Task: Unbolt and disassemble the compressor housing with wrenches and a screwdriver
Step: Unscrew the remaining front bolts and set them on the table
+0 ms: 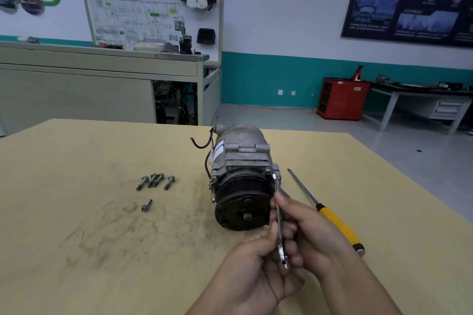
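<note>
Head view:
- The grey cast-metal compressor (243,176) with its black ribbed pulley lay on its side on the pale yellow wooden counter (76,238), pulley face toward the person, near the middle and slightly right.
- A slim silver steel wrench (279,217) ran nearly straight away from the person. Its far end sat at the flange on the compressor's right side, just behind the pulley. Whether it was seated on a bolt head could not be told.
- Left hand (253,271): grip clamped on the wrench's near part, thumb pinching the shank just above its open end.
- Right hand (307,233): grip curled round the mid shank from the right, one finger laid up along it toward the flange.
- The compressor lay ahead of both grips and slightly left. The right hand was the nearer to it.
- Judgement: the next move is likely a swing across the wrench's long axis, and the pulley rim close on the left looks to limit that arc.
- A yellow-handled screwdriver (330,215) lay just right of the hands, untouched, tip pointing away.
- Four loose steel bolts (154,181) lay grouped well to the left, with a fifth bolt (146,205) nearer.
</note>
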